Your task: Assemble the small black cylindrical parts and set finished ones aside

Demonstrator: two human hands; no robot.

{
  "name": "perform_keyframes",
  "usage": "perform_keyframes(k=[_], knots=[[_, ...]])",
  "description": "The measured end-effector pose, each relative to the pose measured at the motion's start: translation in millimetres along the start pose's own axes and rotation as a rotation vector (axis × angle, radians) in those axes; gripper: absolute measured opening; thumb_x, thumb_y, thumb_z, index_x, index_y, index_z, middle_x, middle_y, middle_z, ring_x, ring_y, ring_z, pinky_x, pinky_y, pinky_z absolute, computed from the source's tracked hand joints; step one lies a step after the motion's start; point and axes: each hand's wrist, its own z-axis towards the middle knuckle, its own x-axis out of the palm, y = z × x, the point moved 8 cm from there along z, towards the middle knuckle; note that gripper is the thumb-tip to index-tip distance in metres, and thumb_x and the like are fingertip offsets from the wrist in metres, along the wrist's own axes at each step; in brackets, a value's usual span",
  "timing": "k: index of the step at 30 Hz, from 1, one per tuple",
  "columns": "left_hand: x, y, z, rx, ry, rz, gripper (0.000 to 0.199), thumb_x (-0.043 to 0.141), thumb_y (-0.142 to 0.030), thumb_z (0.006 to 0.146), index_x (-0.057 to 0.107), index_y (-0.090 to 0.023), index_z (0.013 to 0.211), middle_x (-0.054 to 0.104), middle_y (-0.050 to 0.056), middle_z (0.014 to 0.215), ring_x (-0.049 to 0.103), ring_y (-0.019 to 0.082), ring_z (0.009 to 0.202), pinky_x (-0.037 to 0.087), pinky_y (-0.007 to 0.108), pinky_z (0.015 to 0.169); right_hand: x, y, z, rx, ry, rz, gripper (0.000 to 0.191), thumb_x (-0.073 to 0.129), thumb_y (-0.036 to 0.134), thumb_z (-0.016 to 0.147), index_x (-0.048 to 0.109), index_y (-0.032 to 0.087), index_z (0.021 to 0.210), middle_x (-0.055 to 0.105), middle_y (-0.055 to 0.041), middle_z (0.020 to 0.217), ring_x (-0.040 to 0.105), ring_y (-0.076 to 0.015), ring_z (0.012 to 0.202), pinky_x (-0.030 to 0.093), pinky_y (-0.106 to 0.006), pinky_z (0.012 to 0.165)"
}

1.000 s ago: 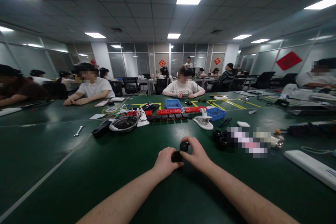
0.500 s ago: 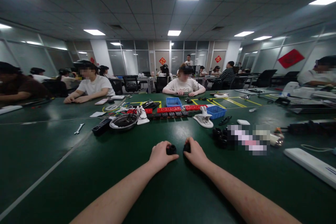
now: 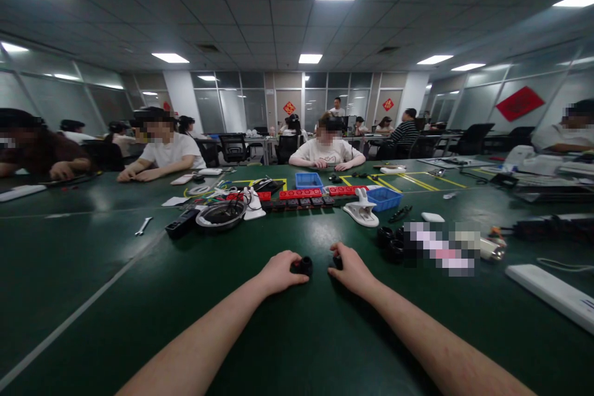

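Note:
My left hand (image 3: 280,273) rests low over the green table, its fingers and thumb curled around a small black cylindrical part (image 3: 305,265) with a round opening on top. A short way to the right, my right hand (image 3: 351,269) has its thumb and fingers closed about another small black part (image 3: 338,262), mostly hidden by the hand. The two parts are apart. To the right of my right hand lie several similar black round pieces (image 3: 392,247), beside a blurred-out patch.
Beyond my hands are red and black socket strips (image 3: 300,193), a white clip base (image 3: 362,209), blue bins (image 3: 308,180) and a round dish (image 3: 220,216) with cables. A wrench (image 3: 143,226) lies left, a white bar (image 3: 552,294) right. A co-worker (image 3: 327,151) sits opposite.
My hands have drawn slightly apart, the right one shifting right with its black part. My left thumb has pulled back a little to the left.

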Motion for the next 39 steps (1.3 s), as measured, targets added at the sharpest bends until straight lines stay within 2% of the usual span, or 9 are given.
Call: perform_keyframes(k=[7, 9, 12, 14, 22, 26, 31, 36, 39], knots=[[1.7, -16, -4, 0.046, -0.038, 0.043, 0.034, 0.058, -0.046, 0.061, 0.058, -0.019, 0.082, 0.056, 0.002, 0.08, 0.052, 0.019, 0.074, 0.038, 0.025, 0.061, -34, 36, -9, -0.126, -0.149, -0.114, 0.027, 0.053, 0.032, 0.07, 0.05, 0.017, 0.092, 0.054, -0.007, 0.092, 0.046, -0.0201, 0.09, 0.034, -0.03, 0.077], [3.5, -25, -7, 0.07, -0.044, 0.057, 0.033, 0.058, -0.046, 0.061, 0.057, -0.019, 0.079, 0.056, 0.002, 0.078, 0.052, 0.018, 0.072, 0.037, 0.024, 0.059, -40, 53, -14, -0.169, -0.053, -0.134, 0.021, 0.05, 0.035, 0.072, 0.053, 0.018, 0.085, 0.056, -0.005, 0.084, 0.049, -0.0186, 0.081, 0.036, -0.028, 0.069], [8.6, -36, -11, 0.102, -0.028, 0.079, 0.035, 0.058, -0.05, 0.059, 0.057, -0.019, 0.075, 0.056, 0.001, 0.075, 0.052, 0.017, 0.069, 0.035, 0.023, 0.055, -30, 64, -26, -0.115, 0.274, -0.182, 0.026, 0.055, 0.043, 0.065, 0.057, 0.019, 0.076, 0.058, -0.0034, 0.071, 0.052, -0.0172, 0.065, 0.034, -0.024, 0.052], [12.1, -42, -14, 0.129, -0.015, 0.096, 0.035, 0.058, -0.051, 0.058, 0.056, -0.019, 0.073, 0.056, 0.0, 0.073, 0.052, 0.017, 0.067, 0.034, 0.023, 0.054, -24, 65, -34, -0.054, 0.391, -0.199, 0.032, 0.058, 0.047, 0.06, 0.059, 0.019, 0.074, 0.059, -0.0035, 0.068, 0.052, -0.0165, 0.059, 0.03, -0.023, 0.046], [14.4, -52, -18, 0.216, 0.066, 0.102, 0.039, 0.065, -0.053, 0.047, 0.057, -0.021, 0.067, 0.054, -0.002, 0.066, 0.051, 0.016, 0.065, 0.031, 0.022, 0.053, 3, 53, -43, 0.047, 0.343, -0.056, 0.029, 0.062, 0.04, 0.055, 0.058, 0.017, 0.072, 0.057, -0.0018, 0.062, 0.05, -0.0157, 0.055, 0.029, -0.022, 0.042], [13.7, -58, -21, 0.323, 0.141, 0.072, 0.039, 0.065, -0.053, 0.048, 0.059, -0.022, 0.071, 0.055, -0.002, 0.07, 0.051, 0.016, 0.068, 0.032, 0.021, 0.056, -2, 45, -59, 0.018, 0.316, 0.041, 0.024, 0.06, 0.037, 0.058, 0.058, 0.018, 0.074, 0.059, -0.0013, 0.066, 0.052, -0.0156, 0.058, 0.034, -0.023, 0.046], [14.3, -58, -21, 0.362, 0.106, 0.085, 0.038, 0.059, -0.056, 0.056, 0.059, -0.022, 0.072, 0.055, -0.002, 0.069, 0.05, 0.014, 0.066, 0.032, 0.021, 0.053, -35, 2, -97, 0.114, 0.311, 0.145, 0.025, 0.058, 0.034, 0.06, 0.059, 0.02, 0.081, 0.062, -0.0023, 0.076, 0.056, -0.0173, 0.067, 0.042, -0.025, 0.058], [17.3, -55, -19, 0.339, 0.074, 0.093, 0.036, 0.054, -0.055, 0.062, 0.058, -0.021, 0.073, 0.054, -0.002, 0.068, 0.05, 0.013, 0.064, 0.031, 0.02, 0.053, -92, -90, -116, 0.44, 0.111, 0.096, 0.038, 0.062, 0.038, 0.053, 0.061, 0.02, 0.087, 0.062, -0.0074, 0.09, 0.057, -0.0241, 0.083, 0.044, -0.031, 0.075], [17.8, -55, -19, 0.327, 0.061, 0.096, 0.035, 0.053, -0.055, 0.064, 0.058, -0.021, 0.073, 0.054, -0.002, 0.067, 0.049, 0.013, 0.063, 0.031, 0.02, 0.053, -112, -132, -110, 0.566, 0.023, 0.078, 0.05, 0.061, 0.036, 0.054, 0.056, 0.015, 0.1, 0.061, -0.0124, 0.093, 0.058, -0.0255, 0.08, 0.046, -0.033, 0.068]])
